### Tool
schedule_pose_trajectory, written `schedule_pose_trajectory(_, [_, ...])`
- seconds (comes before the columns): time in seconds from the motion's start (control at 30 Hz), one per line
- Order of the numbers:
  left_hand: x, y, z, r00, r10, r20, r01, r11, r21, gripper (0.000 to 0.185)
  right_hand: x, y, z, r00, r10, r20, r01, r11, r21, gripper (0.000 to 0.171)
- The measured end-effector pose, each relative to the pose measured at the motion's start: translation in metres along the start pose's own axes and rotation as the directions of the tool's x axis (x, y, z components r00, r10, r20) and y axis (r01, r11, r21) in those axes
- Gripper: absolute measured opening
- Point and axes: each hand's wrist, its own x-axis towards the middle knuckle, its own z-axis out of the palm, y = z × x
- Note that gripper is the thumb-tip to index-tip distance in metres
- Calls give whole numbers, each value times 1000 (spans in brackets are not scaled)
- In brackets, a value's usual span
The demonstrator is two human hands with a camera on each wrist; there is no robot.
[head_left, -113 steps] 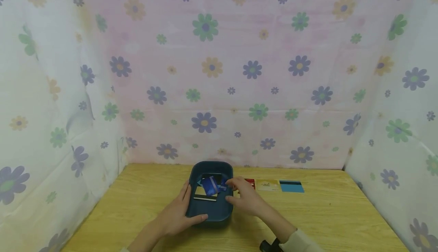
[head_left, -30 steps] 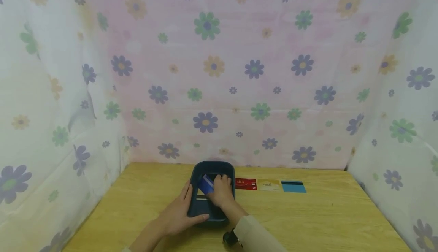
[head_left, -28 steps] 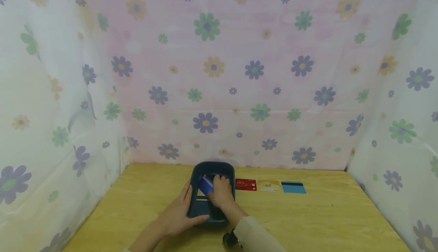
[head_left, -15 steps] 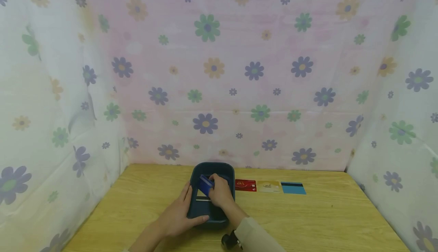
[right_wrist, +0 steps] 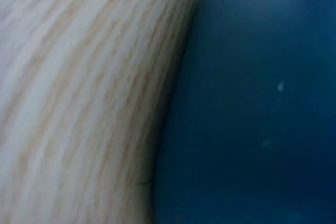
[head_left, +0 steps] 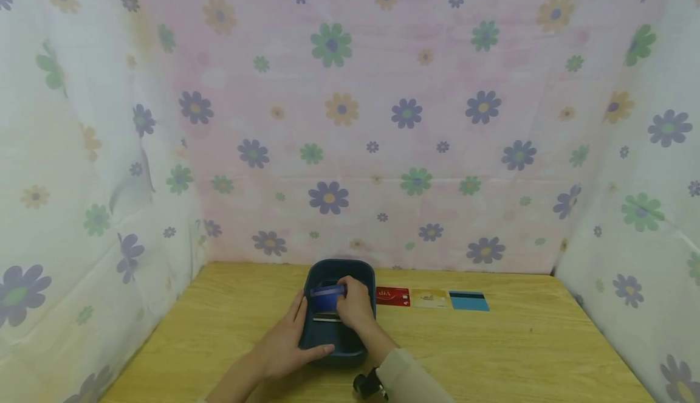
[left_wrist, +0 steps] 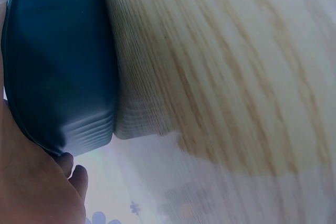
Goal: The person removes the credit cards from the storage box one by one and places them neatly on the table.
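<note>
A dark blue plastic box (head_left: 333, 349) stands on the wooden table, its outer wall filling much of both wrist views. At its left wall and near front corner, my left hand (head_left: 281, 333) holds it, thumb lying across the front rim. Inside the box, my right hand (head_left: 355, 306) pinches a blue card (head_left: 326, 299) at its right end. Below that card shows part of a pale card with a dark stripe (head_left: 326, 316). The right fingertips are partly hidden. In the left wrist view, the left hand (left_wrist: 39, 177) lies along the box's rim.
Right of the box, a red VIP card (head_left: 392, 296), a gold card (head_left: 429, 298) and a light blue striped card (head_left: 468, 301) lie in a row on the table (head_left: 492, 348). Flower-printed cloth (head_left: 372, 117) hangs at the back and sides. A black device (head_left: 369, 385) sits at the right wrist.
The right hand has gone from the box's right rim into the box and taken hold of the blue card, which has turned from slanted to nearly level. The left hand keeps its place.
</note>
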Motion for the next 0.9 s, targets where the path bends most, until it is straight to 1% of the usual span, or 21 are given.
schedule_pose_trajectory(0.17, [1,-2,2,1000,-2,1,2,1000,6,125,-1,0,0,1000,-23,-15,23,1000,16,27])
schedule_pose_trajectory(0.5, [1,0,-1,1000,4,5,-4,1000,4,125,0,-1,-1,1000,-26,-9,26,997,75,29])
schedule_pose_trajectory(0.9, [2,-3,1,1000,16,-6,-16,1000,10,125,3,-1,0,999,-49,8,49,996,71,33])
